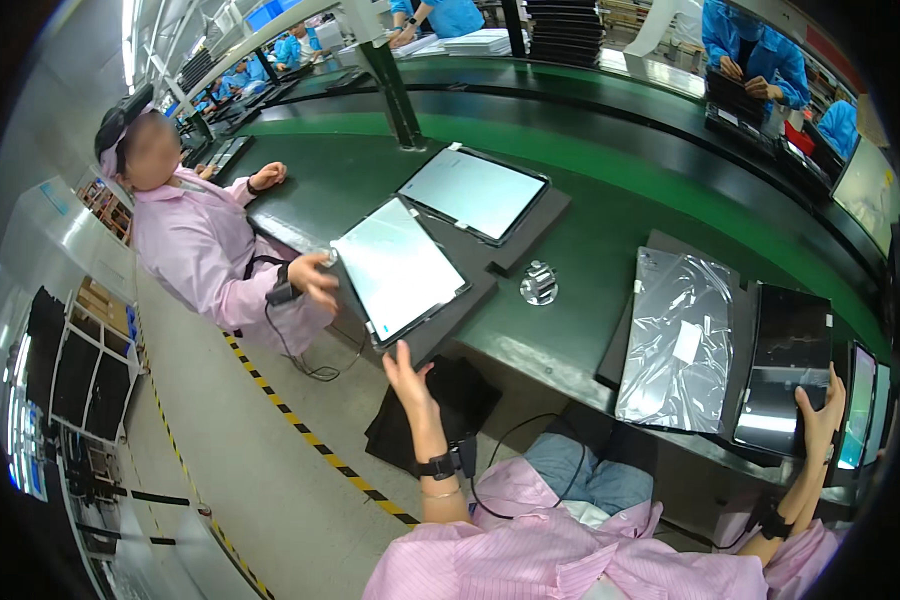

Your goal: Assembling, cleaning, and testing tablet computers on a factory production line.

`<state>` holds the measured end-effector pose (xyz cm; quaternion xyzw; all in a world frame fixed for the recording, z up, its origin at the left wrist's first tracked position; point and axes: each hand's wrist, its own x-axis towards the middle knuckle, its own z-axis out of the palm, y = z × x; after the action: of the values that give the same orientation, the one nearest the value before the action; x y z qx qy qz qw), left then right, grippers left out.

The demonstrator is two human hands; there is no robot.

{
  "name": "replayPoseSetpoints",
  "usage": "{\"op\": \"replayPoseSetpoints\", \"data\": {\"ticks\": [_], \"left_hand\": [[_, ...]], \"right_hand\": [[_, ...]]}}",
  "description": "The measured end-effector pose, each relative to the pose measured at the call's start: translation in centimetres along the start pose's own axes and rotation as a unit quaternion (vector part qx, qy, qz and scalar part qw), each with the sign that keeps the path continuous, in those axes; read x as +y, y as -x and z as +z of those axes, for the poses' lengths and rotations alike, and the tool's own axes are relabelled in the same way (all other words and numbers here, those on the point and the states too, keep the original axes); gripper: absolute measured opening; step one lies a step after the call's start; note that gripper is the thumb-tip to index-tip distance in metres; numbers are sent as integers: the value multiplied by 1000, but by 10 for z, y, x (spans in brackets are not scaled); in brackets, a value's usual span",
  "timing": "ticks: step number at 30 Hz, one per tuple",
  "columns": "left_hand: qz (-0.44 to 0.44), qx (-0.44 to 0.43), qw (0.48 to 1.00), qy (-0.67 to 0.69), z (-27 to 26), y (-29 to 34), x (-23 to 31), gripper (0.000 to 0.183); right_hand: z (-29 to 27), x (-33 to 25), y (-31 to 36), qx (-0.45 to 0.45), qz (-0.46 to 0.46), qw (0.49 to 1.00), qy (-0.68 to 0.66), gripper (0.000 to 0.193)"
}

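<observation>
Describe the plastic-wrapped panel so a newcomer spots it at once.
Follow the green bench rightward. Just left of the black screen at the right hand lies a grey panel. Crinkled clear plastic and a white label set it apart from that dark neighbour.

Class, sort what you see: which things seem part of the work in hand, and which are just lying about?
Apparently in the work:
- dark panel, at the right hand
- pale panel, nearest the left hand
- film-wrapped panel, beside the dark one

Probably just lying about:
- shiny metal object on the green bench
- black flat item, low beneath the bench edge
</observation>
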<state>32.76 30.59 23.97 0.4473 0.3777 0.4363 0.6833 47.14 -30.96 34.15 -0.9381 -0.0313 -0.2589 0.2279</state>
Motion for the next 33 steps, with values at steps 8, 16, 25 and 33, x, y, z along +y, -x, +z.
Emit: {"op": "replayPoseSetpoints", "data": {"ticks": [8, 16, 25, 33], "left_hand": [[326, 49, 930, -162, 43, 78, 55, 47], [70, -650, 756, 40, 151, 169, 129, 46], [96, -602, 789, -78, 191, 160, 143, 27], [99, -533, 840, 21, 171, 149, 130, 28]], "right_hand": [[-14, 24, 22, 50, 165, 949, -264, 47], [29, -178, 66, -26, 239, 751, -615, 52], [-4, -213, 98, -71, 144, 821, -548, 42], [11, -213, 94, -118, 144, 789, -586, 22]]}}
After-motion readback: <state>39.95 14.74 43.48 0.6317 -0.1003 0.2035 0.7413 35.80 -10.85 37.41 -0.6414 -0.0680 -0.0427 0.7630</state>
